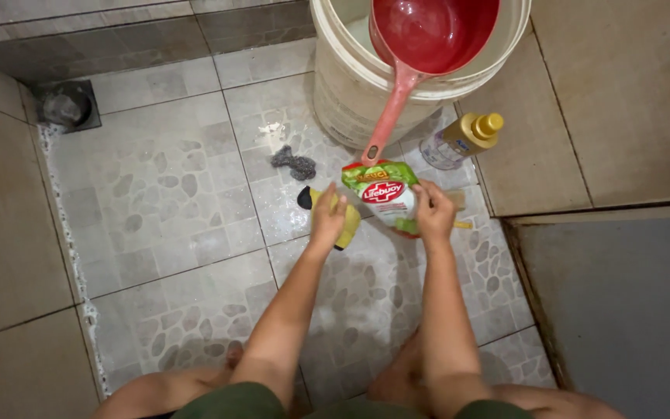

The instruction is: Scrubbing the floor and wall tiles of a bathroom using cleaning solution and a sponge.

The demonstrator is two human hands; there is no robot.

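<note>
Head view: soap pouch (381, 194) pinched between left hand (327, 219), right hand (433, 209) fingers.

The pouch (381, 195) is between the two hands, the left hand (328, 219) at its left side and the right hand (433, 208) at its right side. Under the left hand a sponge (348, 221) lies on the floor (164, 194). Beyond the hands stands the bucket (350, 85), with the dipper (428, 35) in it. The scouring pad (294, 163) lies beyond the left hand, the bottle (463, 140) beyond the right hand, beside the bucket. The drain (66, 106) is far to the left
</note>
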